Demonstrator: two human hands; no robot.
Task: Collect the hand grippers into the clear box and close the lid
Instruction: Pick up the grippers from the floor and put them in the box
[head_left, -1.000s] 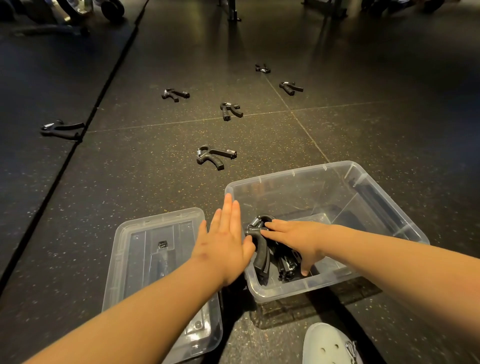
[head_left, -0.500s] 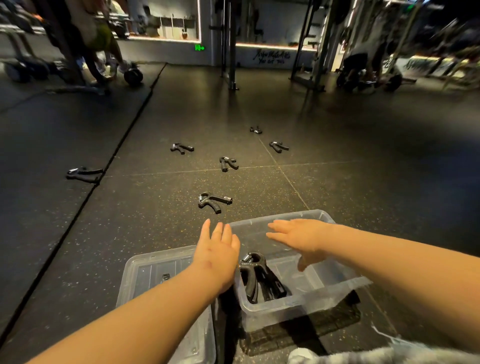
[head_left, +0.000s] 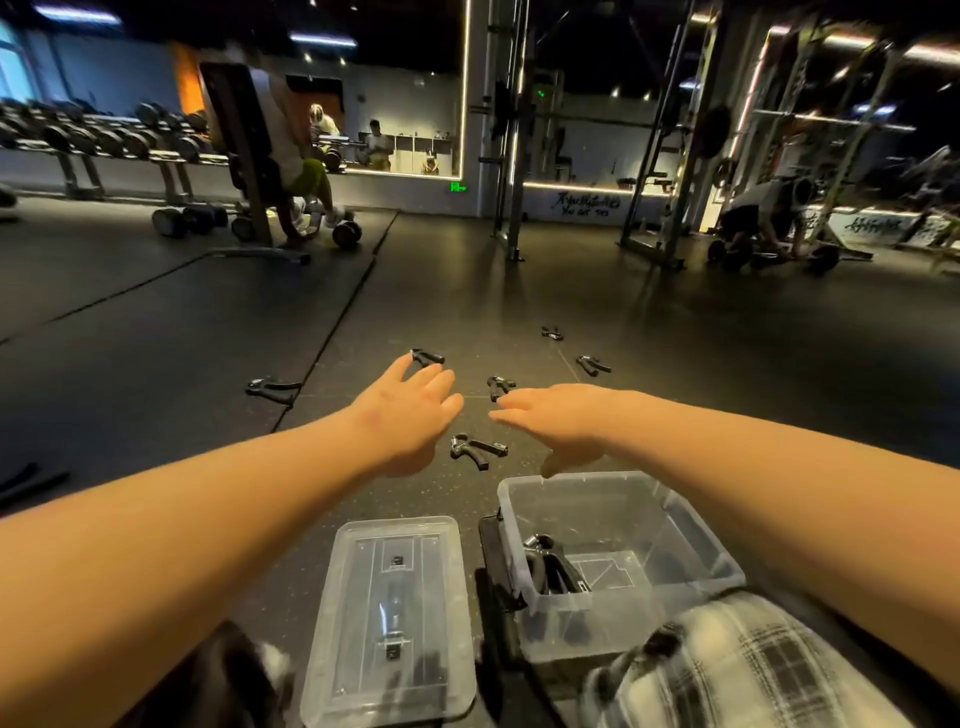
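Hand grippers (head_left: 478, 451) lie scattered near left hand (head_left: 410, 413) and right hand (head_left: 563, 415).

1. Dark, speckled rubber floor (head_left: 675, 395), seamed into large tiles.
2. Far left: a dumbbell rack (head_left: 104, 137) along the wall, with loose dumbbells (head_left: 189, 221) on the floor near it.
3. Far centre and right: tall steel racks (head_left: 511, 156) edged by glowing strip lights (head_left: 464, 88).

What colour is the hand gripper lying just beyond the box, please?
The hand gripper is black; head view.

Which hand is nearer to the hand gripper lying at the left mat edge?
Left. The left hand is right of that hand gripper; the right hand is farther right, past the left one.
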